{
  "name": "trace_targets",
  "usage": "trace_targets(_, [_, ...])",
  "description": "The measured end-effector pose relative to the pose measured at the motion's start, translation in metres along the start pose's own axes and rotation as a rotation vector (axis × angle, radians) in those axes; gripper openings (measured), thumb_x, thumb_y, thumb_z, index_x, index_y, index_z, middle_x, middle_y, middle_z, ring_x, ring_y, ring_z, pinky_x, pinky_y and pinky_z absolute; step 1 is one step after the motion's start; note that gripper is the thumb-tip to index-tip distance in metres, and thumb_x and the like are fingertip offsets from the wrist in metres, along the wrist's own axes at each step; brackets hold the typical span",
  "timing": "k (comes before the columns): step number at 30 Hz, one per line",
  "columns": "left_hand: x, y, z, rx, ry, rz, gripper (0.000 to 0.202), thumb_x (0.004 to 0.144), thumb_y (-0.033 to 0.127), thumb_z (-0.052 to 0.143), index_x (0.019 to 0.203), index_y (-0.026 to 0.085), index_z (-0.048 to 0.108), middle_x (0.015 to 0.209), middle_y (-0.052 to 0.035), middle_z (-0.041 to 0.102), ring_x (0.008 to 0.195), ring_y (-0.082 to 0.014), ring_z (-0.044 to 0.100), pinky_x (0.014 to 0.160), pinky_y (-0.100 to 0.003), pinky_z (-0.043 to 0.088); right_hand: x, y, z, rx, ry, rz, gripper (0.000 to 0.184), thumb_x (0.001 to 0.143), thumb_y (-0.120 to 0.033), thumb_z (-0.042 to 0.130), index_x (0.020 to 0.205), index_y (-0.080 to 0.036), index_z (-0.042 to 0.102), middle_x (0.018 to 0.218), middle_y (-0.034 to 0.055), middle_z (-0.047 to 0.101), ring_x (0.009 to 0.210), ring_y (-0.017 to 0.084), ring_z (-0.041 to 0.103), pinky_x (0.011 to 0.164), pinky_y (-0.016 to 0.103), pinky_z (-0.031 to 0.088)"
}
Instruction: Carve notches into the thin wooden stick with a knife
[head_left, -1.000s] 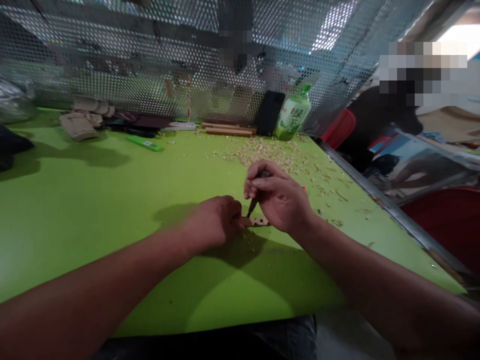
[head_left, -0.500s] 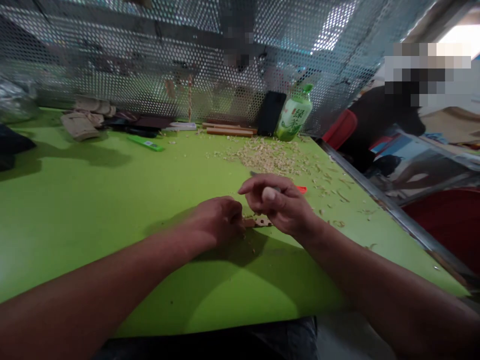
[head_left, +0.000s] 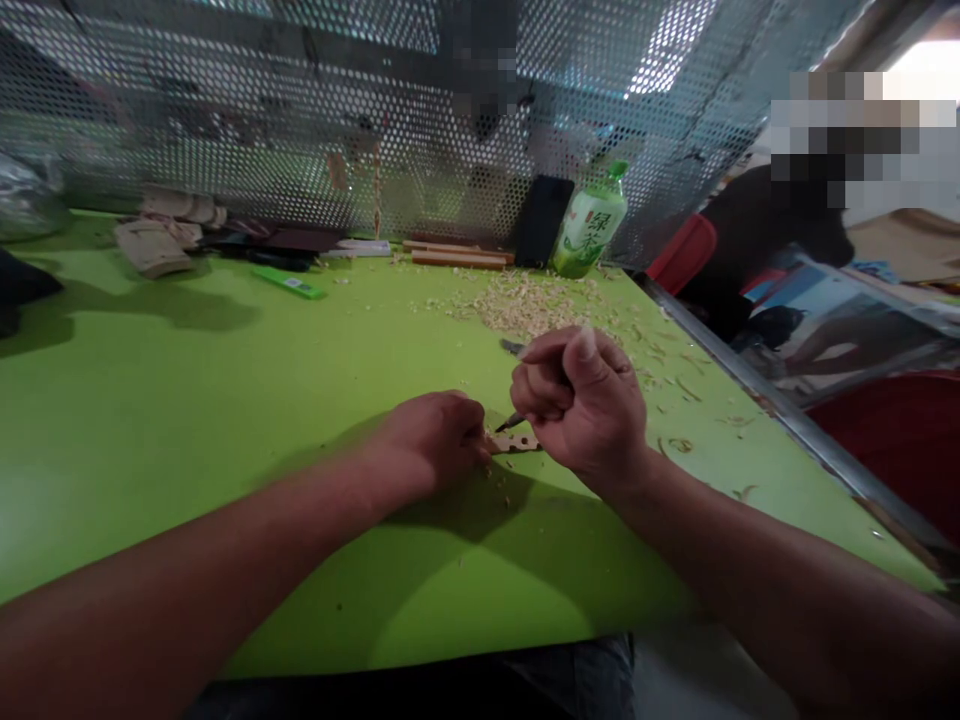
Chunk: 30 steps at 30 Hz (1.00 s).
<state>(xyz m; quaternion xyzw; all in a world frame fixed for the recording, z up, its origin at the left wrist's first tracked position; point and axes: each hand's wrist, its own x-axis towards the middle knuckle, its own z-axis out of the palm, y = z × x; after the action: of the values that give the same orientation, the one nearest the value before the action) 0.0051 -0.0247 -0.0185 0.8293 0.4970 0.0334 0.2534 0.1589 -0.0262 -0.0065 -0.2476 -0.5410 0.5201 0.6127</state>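
The left hand [head_left: 431, 440] pinches one end of a thin, flat piece of wood [head_left: 516, 442], which sits between the two hands, right of the middle of the green table [head_left: 150, 430]. The wood looks light and stiff, but its notched edge looks fragile, so the solid end seems the safer place to hold. The right hand [head_left: 581, 400] is closed in a fist around a small carving knife [head_left: 510, 423], its blade tip just above the wood. Loose wood shavings [head_left: 517, 305] lie farther out, with wooden sticks [head_left: 457, 259], a phone [head_left: 544, 220] and a green bottle [head_left: 589, 225] beyond them.
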Motion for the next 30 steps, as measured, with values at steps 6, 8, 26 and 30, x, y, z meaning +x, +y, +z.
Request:
trace_targets(6, [0.0011,-0.003,0.0014,-0.01,0.006,0.032,0.015,0.078,0.031,0.057,0.07,0.019,0.053,0.073,-0.0009,0.055,0.062,-0.012,0.043,0.057,-0.028,0.031,-0.0005,-0.0025,0.0023,0.001,0.03,0.027,0.037,0.082,-0.058,0.064,0.073,-0.022,0.066,0.047,-0.009,0.024,0.038,0.006,0.023,0.037,0.022,0.024])
trace_targets(8, [0.0013,-0.0035,0.002,-0.007,0.008,0.022,0.016,0.078,0.032,0.057,0.07,0.019,0.053,0.073,-0.0007,0.055,0.062,-0.0122,0.043,0.057,-0.028,0.031,-0.0004,-0.0023,0.0024,0.01,0.031,0.032,0.037,0.083,-0.057,0.064,0.073,-0.022,0.065,0.047,-0.0091,0.023,0.038,0.006,0.022,0.037,0.022,0.024])
trace_targets(26, [0.0016,-0.0036,0.0044,-0.024,0.038,0.02,0.016,0.077,0.03,0.057,0.067,0.02,0.05,0.072,-0.0009,0.054,0.061,-0.0125,0.042,0.056,-0.029,0.03,-0.0014,-0.0017,0.0054,0.014,0.019,0.019,0.039,0.083,-0.056,0.065,0.064,-0.022,0.058,0.045,-0.009,0.026,0.037,0.005,0.023,0.037,0.022,0.023])
trace_targets(30, [0.0004,-0.0022,0.0025,-0.027,0.013,-0.001,0.017,0.078,0.031,0.056,0.067,0.02,0.049,0.071,-0.0004,0.053,0.061,-0.0122,0.041,0.056,-0.029,0.029,0.0001,-0.0009,0.0056,0.006,0.024,0.021,0.037,0.084,-0.053,0.065,0.065,-0.021,0.06,0.045,-0.0089,0.027,0.037,0.005,0.024,0.036,0.022,0.023])
